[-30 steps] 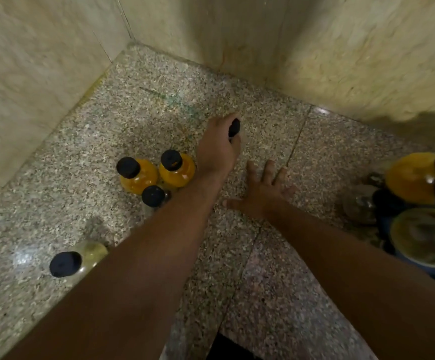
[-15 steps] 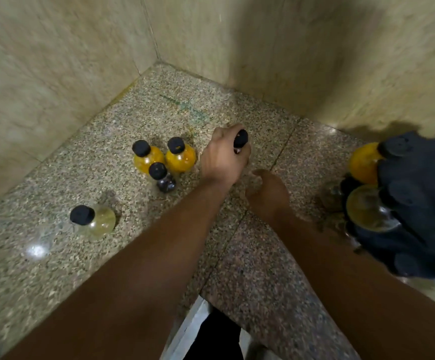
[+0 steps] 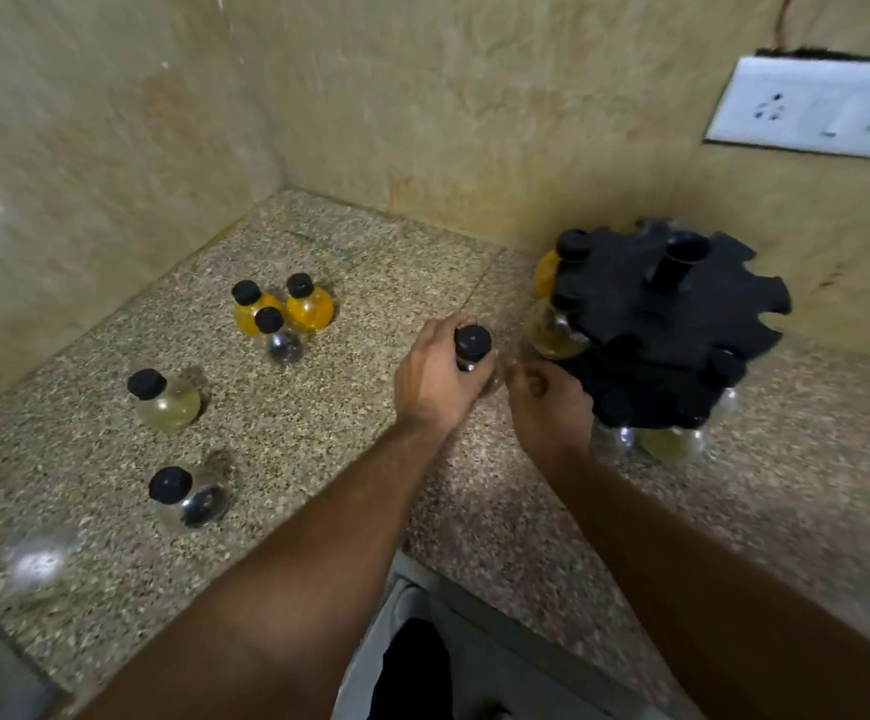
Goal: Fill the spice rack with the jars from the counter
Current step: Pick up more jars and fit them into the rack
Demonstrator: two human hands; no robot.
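Observation:
My left hand (image 3: pixel 435 376) grips a clear jar with a black cap (image 3: pixel 472 344) just above the counter, left of the black round spice rack (image 3: pixel 661 324). My right hand (image 3: pixel 547 407) hovers beside the jar with fingers curled, holding nothing that I can see. The rack carries an orange jar (image 3: pixel 547 272) and a pale yellow jar (image 3: pixel 552 332) on its left side, and more jars hang below. Loose on the counter stand two orange jars (image 3: pixel 310 306) (image 3: pixel 248 310), a clear jar (image 3: pixel 279 341), a pale yellow jar (image 3: pixel 165 402) and another clear jar (image 3: pixel 191 501).
The speckled granite counter (image 3: pixel 349 439) fills a corner between beige stone walls. A white socket plate (image 3: pixel 812 109) is on the right wall. The counter's front edge runs near my arms, with a dark gap below.
My left hand has carried the gripped jar to the right toward the rack. My right hand lifted off the counter and curled. The view pulled back, showing the whole rack.

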